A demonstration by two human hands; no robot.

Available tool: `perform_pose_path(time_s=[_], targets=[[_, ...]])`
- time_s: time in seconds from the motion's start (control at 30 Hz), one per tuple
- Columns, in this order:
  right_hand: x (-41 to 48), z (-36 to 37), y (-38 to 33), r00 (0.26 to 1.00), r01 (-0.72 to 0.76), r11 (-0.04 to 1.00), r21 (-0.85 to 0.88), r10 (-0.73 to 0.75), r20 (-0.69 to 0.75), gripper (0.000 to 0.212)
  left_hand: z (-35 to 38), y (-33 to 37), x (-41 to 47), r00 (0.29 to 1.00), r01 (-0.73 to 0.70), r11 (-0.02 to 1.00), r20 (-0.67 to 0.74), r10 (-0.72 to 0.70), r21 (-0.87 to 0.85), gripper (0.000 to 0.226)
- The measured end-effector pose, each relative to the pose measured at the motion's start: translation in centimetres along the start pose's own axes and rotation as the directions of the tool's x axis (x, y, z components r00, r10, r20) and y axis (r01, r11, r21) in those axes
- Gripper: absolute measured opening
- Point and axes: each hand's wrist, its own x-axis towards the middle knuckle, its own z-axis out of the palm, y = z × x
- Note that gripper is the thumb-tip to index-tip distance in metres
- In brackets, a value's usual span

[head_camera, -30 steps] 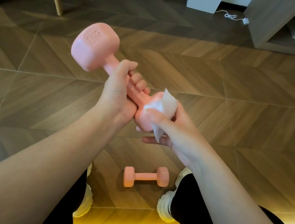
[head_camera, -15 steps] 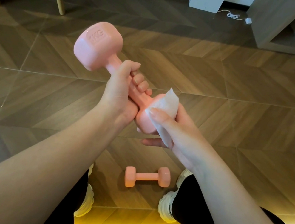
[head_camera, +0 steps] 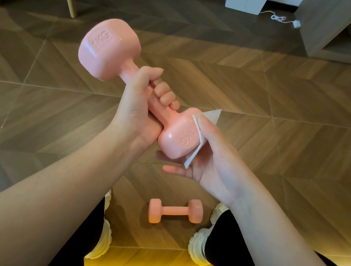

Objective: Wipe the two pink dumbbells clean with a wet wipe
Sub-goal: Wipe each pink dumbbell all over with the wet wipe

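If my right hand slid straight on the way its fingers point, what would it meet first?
Likely the left hand at its wrist, beside the held glossy pink dumbbell; depth is unclear.

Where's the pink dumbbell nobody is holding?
In the head view the second dumbbell lies on the wooden floor, low and centre, between the left shoe and right shoe, beneath the other dumbbell gripped by the left hand.
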Motion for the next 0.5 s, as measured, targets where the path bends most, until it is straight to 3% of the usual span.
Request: perform_pose_path(time_s=[0.13,0.23,0.4,0.5], targets=[[0.25,-0.01,0.12,0.988,0.118,0.986,-0.118,-0.129,-0.088,0.053,0.19,-0.08,0.02,0.996,0.002,1.000,-0.089,-0.003,-0.017,0.031],[0.56,0.16,0.58,0.968,0.127,0.971,-0.204,-0.166,-0.187,0.039,0.43,-0.39,0.00,0.991,-0.005,1.000,-0.137,0.002,-0.023,0.031],[-0.17,-0.15,-0.08,0.990,0.125,0.966,-0.225,-0.137,-0.039,0.051,0.49,-0.09,0.20,0.989,-0.004,1.000,-0.151,0.000,-0.024,0.030],[0.22,0.29,0.59,0.969,0.135,0.940,-0.315,-0.191,-0.155,0.049,0.46,-0.34,0.09,0.991,-0.014,1.000,-0.134,0.014,0.004,0.031]])
